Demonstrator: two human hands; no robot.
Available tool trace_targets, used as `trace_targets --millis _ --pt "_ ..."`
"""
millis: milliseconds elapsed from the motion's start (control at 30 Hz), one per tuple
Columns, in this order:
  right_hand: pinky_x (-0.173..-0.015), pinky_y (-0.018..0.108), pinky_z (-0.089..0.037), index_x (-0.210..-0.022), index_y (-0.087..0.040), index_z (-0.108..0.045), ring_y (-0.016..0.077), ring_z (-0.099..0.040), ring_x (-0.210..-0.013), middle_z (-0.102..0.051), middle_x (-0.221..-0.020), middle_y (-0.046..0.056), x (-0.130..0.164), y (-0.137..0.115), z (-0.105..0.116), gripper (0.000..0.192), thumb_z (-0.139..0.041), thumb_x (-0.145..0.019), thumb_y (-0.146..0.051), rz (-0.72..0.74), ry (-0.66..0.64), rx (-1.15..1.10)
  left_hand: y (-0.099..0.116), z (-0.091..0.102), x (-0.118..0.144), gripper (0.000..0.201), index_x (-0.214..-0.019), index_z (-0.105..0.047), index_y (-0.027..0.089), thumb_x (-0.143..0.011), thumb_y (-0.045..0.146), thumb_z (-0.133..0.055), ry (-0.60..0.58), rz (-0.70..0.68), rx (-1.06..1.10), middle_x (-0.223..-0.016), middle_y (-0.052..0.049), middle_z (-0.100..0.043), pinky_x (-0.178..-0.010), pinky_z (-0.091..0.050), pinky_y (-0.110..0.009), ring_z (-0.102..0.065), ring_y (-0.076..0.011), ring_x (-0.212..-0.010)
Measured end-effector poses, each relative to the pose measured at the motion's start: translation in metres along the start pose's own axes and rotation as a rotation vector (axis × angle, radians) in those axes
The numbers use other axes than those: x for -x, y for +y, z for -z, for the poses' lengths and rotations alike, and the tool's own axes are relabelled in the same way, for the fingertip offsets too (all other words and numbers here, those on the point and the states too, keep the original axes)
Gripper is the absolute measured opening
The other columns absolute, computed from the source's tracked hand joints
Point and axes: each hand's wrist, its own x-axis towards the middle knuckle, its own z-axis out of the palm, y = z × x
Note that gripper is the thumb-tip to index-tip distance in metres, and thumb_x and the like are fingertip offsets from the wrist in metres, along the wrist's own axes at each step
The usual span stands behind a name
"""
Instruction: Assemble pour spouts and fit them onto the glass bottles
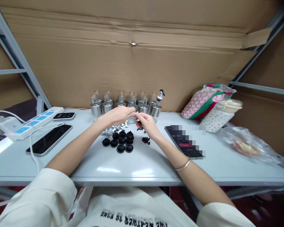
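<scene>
My left hand and my right hand meet fingertip to fingertip in front of the bottles, over the middle of the table. Both are closed in a pinch on a small whitish piece, mostly hidden by the fingers. Below my left hand lies a heap of silver-white spout pieces. Nearer to me are several round black caps. Beside my right wrist sits a cluster of tiny black plugs. Small dark parts lie partly hidden under my right hand.
Several glass bottles with metal sleeves line the back; one carries a pourer spout. Left are a power strip, cables, a phone and a small device. Right are another phone, a pouch, a tumbler and a plastic bag.
</scene>
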Motion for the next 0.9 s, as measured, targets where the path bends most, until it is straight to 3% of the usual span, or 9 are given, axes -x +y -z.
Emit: trace_targets --millis 67,133,233,333,467,567,767,833,900 --pt "-0.053 0.024 -0.035 -0.065 -0.019 -0.051 0.0114 -0.045 -0.049 -0.05 -0.051 -0.003 -0.002 0.001 0.007 0.03 -0.049 -0.082 -0.044 0.083 0.13 0.168 -0.006 0.002 0.0 0.033 -0.072 -0.042 0.018 -0.097 0.033 -0.027 0.024 0.034 0.037 -0.064 0.0 -0.046 -0.057 -0.03 -0.025 -0.044 -0.0142 -0.059" --pt "-0.056 0.025 -0.035 -0.064 -0.019 -0.052 0.0124 -0.046 -0.052 -0.053 -0.053 -0.002 -0.006 0.004 0.018 0.03 -0.048 -0.081 -0.043 0.101 0.163 0.292 -0.012 0.003 0.001 0.034 -0.074 -0.045 0.017 -0.097 0.034 -0.026 0.027 0.081 0.059 -0.065 0.0 -0.049 -0.058 -0.032 -0.024 -0.046 -0.0142 -0.06" --pt "-0.055 0.025 -0.032 -0.062 -0.017 -0.057 0.0128 -0.044 -0.055 -0.052 -0.055 -0.001 -0.013 0.008 0.033 0.03 -0.053 -0.075 -0.044 0.024 0.04 0.439 -0.018 -0.003 0.001 0.024 -0.078 -0.053 0.016 -0.091 0.028 -0.037 -0.123 0.086 0.018 -0.074 -0.003 -0.056 -0.059 -0.032 -0.023 -0.05 -0.0149 -0.067" --pt "-0.057 0.026 -0.031 -0.062 -0.017 -0.059 0.0133 -0.044 -0.057 -0.05 -0.056 -0.001 -0.016 0.008 0.041 0.032 -0.052 -0.075 -0.045 0.032 0.005 0.492 -0.014 -0.017 -0.002 0.012 -0.074 -0.059 0.015 -0.079 0.018 -0.048 -0.246 0.022 -0.002 -0.073 -0.003 -0.058 -0.06 -0.032 -0.023 -0.051 -0.0148 -0.068" --pt "-0.062 0.027 -0.037 -0.072 -0.017 -0.055 0.014 -0.048 -0.061 -0.055 -0.063 -0.001 -0.013 0.001 0.041 0.023 -0.054 -0.072 -0.04 0.058 -0.123 0.324 0.001 -0.025 -0.005 0.018 -0.075 -0.061 0.015 -0.083 0.022 -0.046 -0.233 -0.026 0.071 -0.07 -0.002 -0.057 -0.06 -0.033 -0.023 -0.05 -0.0137 -0.065" --pt "-0.058 0.025 -0.038 -0.074 -0.019 -0.049 0.0121 -0.047 -0.058 -0.054 -0.063 -0.003 -0.007 -0.003 0.037 0.012 -0.054 -0.067 -0.027 0.085 -0.231 0.2 0.009 -0.022 -0.005 0.028 -0.081 -0.061 0.014 -0.088 0.03 -0.039 -0.196 0.02 0.326 -0.071 -0.001 -0.057 -0.059 -0.035 -0.022 -0.049 -0.0125 -0.063" --pt "-0.055 0.023 -0.035 -0.076 -0.017 -0.061 0.0112 -0.046 -0.057 -0.058 -0.064 -0.001 -0.002 -0.007 0.033 0.015 -0.063 -0.071 -0.03 0.256 -0.132 0.409 0.01 -0.02 -0.004 0.034 -0.074 -0.054 0.013 -0.088 0.039 -0.039 -0.173 0.126 0.686 -0.067 -0.001 -0.051 -0.056 -0.038 -0.022 -0.047 -0.0116 -0.06" --pt "-0.057 0.024 -0.036 -0.076 -0.016 -0.065 0.0121 -0.048 -0.059 -0.06 -0.064 0.0 -0.003 -0.008 0.037 0.017 -0.063 -0.074 -0.032 0.267 -0.122 0.475 0.008 -0.021 -0.003 0.036 -0.076 -0.055 0.013 -0.089 0.041 -0.037 -0.204 0.131 0.674 -0.07 -0.002 -0.053 -0.057 -0.038 -0.022 -0.049 -0.0118 -0.061" --pt "-0.059 0.024 -0.038 -0.076 -0.016 -0.068 0.0131 -0.051 -0.06 -0.063 -0.064 0.0 -0.005 -0.008 0.042 0.013 -0.063 -0.075 -0.027 0.219 -0.221 0.575 0.005 -0.021 -0.003 0.038 -0.079 -0.057 0.013 -0.09 0.042 -0.035 -0.225 0.156 0.551 -0.072 -0.003 -0.056 -0.058 -0.038 -0.023 -0.05 -0.0125 -0.061"
